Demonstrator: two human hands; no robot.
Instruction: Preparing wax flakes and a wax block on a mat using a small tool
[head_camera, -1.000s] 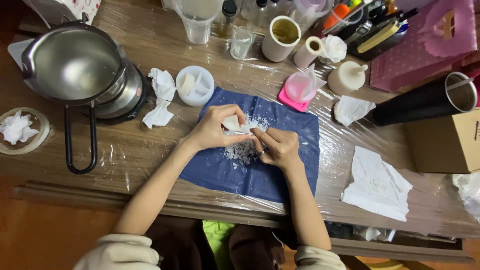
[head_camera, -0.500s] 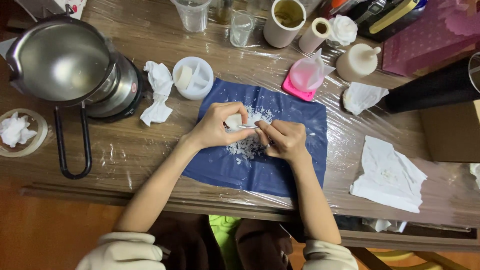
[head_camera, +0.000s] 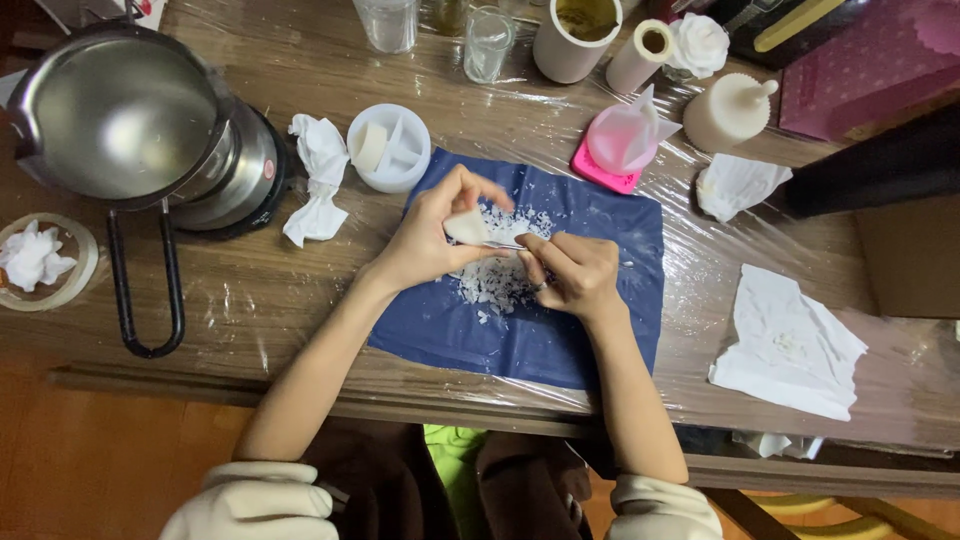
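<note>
White wax piece (head_camera: 466, 226) is being pinched in the left hand (head_camera: 432, 240) over the blue cloth (head_camera: 600, 300). Right hand (head_camera: 575, 272) is closing on a thin blade, scraping. Risks: blade slipping toward fingers; shavings (head_camera: 490, 285) scattering beyond the cloth.

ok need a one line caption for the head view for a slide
Left hand holds a white wedge while right hand scrapes it, flakes on blue cloth.

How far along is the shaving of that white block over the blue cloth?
A pile of white shavings already lies on the blue cloth. The left hand holds the white block while the right hand works a thin tool against it. A good chunk remains unshaved.
</note>
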